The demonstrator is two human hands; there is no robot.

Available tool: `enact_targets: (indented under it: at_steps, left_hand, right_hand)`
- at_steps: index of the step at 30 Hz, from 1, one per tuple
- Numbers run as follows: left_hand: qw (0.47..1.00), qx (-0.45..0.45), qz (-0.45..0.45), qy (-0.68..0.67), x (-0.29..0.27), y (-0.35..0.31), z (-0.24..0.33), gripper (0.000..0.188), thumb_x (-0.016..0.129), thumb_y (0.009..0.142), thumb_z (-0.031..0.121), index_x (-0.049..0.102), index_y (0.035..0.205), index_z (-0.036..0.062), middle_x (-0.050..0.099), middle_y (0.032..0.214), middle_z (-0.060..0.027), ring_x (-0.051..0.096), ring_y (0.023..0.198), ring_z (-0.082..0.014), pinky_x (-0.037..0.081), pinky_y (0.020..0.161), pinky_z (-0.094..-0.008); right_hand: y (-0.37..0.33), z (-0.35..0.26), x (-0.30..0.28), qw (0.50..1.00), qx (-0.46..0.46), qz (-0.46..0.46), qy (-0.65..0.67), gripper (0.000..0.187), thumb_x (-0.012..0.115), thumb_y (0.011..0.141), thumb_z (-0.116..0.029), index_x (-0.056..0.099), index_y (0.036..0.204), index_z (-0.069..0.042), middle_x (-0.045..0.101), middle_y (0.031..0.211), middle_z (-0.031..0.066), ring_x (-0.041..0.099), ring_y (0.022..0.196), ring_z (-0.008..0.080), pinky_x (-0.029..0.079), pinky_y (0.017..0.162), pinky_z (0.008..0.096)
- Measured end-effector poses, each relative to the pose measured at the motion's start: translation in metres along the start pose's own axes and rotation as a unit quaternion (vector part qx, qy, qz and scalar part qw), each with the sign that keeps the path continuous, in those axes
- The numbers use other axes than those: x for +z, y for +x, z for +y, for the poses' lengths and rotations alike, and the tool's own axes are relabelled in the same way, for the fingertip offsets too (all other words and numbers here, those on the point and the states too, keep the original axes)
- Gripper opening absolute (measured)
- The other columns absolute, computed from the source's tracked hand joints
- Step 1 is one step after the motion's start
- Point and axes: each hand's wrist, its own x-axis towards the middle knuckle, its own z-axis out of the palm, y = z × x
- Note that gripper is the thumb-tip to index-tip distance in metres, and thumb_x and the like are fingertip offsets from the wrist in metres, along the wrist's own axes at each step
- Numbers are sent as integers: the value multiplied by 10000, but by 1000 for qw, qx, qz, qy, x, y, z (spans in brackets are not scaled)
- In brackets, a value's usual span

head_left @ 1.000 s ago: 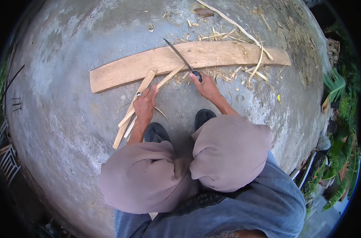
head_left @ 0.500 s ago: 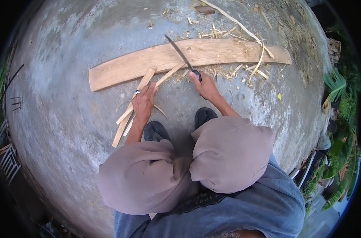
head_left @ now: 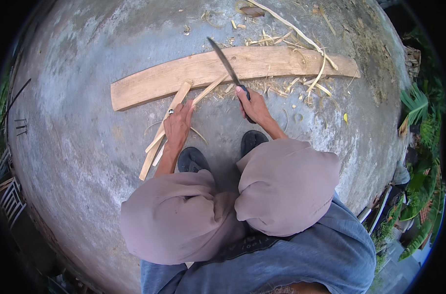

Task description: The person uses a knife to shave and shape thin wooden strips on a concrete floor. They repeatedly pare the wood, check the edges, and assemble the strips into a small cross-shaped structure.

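My left hand, with a ring on one finger, is closed around a thin, pale wood strip. The strip's far end rests on the near edge of a long wooden plank, and its other end pokes out below the hand. Beneath it, a wider wood strip lies slantwise, its top end by the plank. My right hand grips the dark handle of a long knife, whose blade points away and to the left over the plank. The blade appears apart from the strip.
Curled wood shavings lie scattered along the plank's right half. A long peeled strip runs across the concrete floor onto the plank's far right. My sandalled feet are close below my hands. Green plants line the right rim.
The knife has turned in my right hand, its blade standing a little steeper and further right at the tip, and more handle shows. My left hand has hardly moved.
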Motion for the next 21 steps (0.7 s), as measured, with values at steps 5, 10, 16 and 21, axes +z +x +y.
enact_targets:
  at_steps: [5, 10, 16, 21]
  left_hand:
    - [928, -144, -183, -291, -3, 2, -27, 366, 579, 1051, 407, 759, 1127, 98, 439, 610, -5, 517, 520, -150, 404, 459, -317]
    - [764, -359, -365, -393, -57, 42, -6, 443, 560, 1055, 479, 749, 1141, 88, 378, 623, 80, 311, 471, -29, 237, 413, -227]
    - [738, -373, -396, -399, -61, 46, -11, 503, 544, 1049, 525, 720, 1161, 67, 371, 614, 88, 291, 448, -16, 212, 391, -211]
    - [755, -348, -400, -385, -58, 58, -14, 493, 543, 1052, 513, 723, 1158, 66, 366, 606, 86, 289, 440, -20, 214, 390, -214]
  right_hand:
    - [9, -6, -3, 996, -68, 49, -33, 641, 518, 1020, -599, 617, 925, 26, 584, 622, 58, 592, 518, 161, 488, 517, 328]
    - [-1, -32, -2, 989, -129, 75, -23, 593, 577, 1006, -549, 643, 1031, 40, 645, 674, 188, 658, 643, 336, 500, 628, 423]
    - [6, -21, 16, 975, -160, 109, -108, 585, 596, 1008, -518, 626, 1106, 58, 628, 678, 202, 658, 638, 326, 507, 622, 433]
    - [28, 2, 17, 973, -129, 89, -172, 558, 588, 1022, -498, 628, 1025, 59, 603, 639, 174, 639, 592, 291, 504, 591, 421]
